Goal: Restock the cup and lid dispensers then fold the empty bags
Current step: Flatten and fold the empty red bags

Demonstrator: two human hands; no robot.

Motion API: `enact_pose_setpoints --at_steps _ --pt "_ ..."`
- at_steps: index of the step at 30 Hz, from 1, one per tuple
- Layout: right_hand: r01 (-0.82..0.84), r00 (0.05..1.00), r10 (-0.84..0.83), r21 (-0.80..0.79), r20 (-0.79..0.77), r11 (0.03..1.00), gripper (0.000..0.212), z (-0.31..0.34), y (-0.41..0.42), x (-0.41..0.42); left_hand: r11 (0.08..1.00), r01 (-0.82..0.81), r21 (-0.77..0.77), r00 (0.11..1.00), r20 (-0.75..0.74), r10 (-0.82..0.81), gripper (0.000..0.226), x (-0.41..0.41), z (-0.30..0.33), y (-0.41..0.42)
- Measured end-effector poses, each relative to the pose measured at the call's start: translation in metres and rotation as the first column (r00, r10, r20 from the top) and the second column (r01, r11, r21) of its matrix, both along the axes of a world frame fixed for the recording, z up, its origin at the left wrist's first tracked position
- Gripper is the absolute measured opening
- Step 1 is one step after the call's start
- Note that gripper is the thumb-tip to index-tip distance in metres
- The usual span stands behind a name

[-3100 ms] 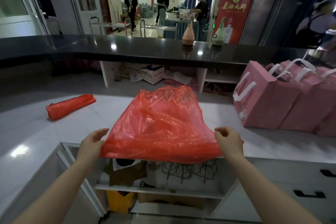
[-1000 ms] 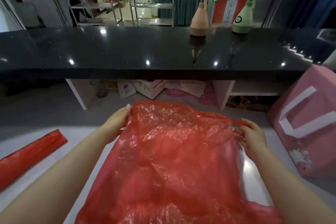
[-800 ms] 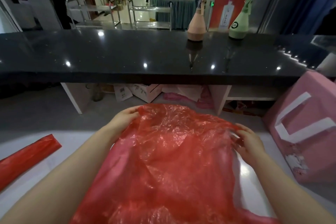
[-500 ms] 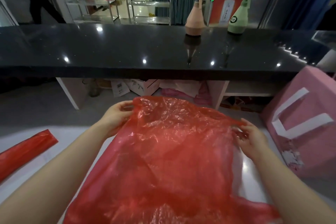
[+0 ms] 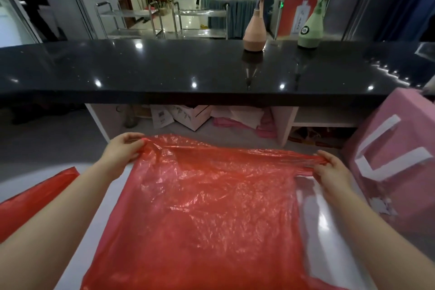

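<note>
Surface: white counter (image 5: 313, 214) below black bar top (image 5: 164, 66).
Bag: red plastic bag (image 5: 211, 207) spread flat on the counter.
Hands: left hand (image 5: 122, 148) and right hand (image 5: 329, 169) pinch its far corners.
Beside: pink gift bag (image 5: 397, 160), rolled red bag (image 5: 28, 198).

Head camera looks forward and down, close over the white counter (image 5: 329, 214), edges perhaps distorted.

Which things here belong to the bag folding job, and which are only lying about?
Job:
- red plastic bag, spread on the white counter
- left hand and right hand, pinching its far corners
- rolled red bag

Lying about:
- pink gift bag
- pink bottle
- green bottle
</note>
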State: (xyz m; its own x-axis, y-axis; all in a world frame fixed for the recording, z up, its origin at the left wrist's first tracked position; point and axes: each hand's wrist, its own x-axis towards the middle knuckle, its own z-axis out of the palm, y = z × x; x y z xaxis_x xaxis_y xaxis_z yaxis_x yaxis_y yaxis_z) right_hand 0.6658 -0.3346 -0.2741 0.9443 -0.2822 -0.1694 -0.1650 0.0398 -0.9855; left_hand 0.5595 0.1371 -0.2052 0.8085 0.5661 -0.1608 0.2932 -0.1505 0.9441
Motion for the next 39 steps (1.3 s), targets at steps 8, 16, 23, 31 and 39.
enact_pose_setpoints --at_steps 8,16,23,31,39 --pt "-0.057 0.995 0.068 0.134 -0.076 0.989 0.023 0.002 0.012 -0.020 0.985 0.113 -0.131 0.989 -0.080 -0.124 0.027 -0.017 -0.007 -0.006" --pt "0.080 0.988 -0.010 0.455 -0.154 0.887 0.016 0.017 -0.001 -0.025 0.856 0.444 -0.267 0.892 0.039 -0.450 0.033 -0.036 0.004 0.005" --pt "0.097 0.994 -0.044 0.586 -0.104 0.805 0.025 0.035 -0.019 -0.022 0.456 0.715 0.529 0.696 -0.594 -0.403 0.036 -0.031 0.018 0.019" --pt "0.081 0.996 -0.086 0.186 0.018 0.979 0.021 0.033 -0.015 -0.018 0.192 0.732 0.654 0.681 -0.698 -0.222 0.035 -0.023 0.030 0.016" --pt "-0.001 0.996 -0.040 -0.469 -0.079 0.883 0.025 0.018 -0.004 -0.028 0.702 0.473 0.532 0.878 -0.347 -0.329 0.036 -0.036 0.023 0.021"
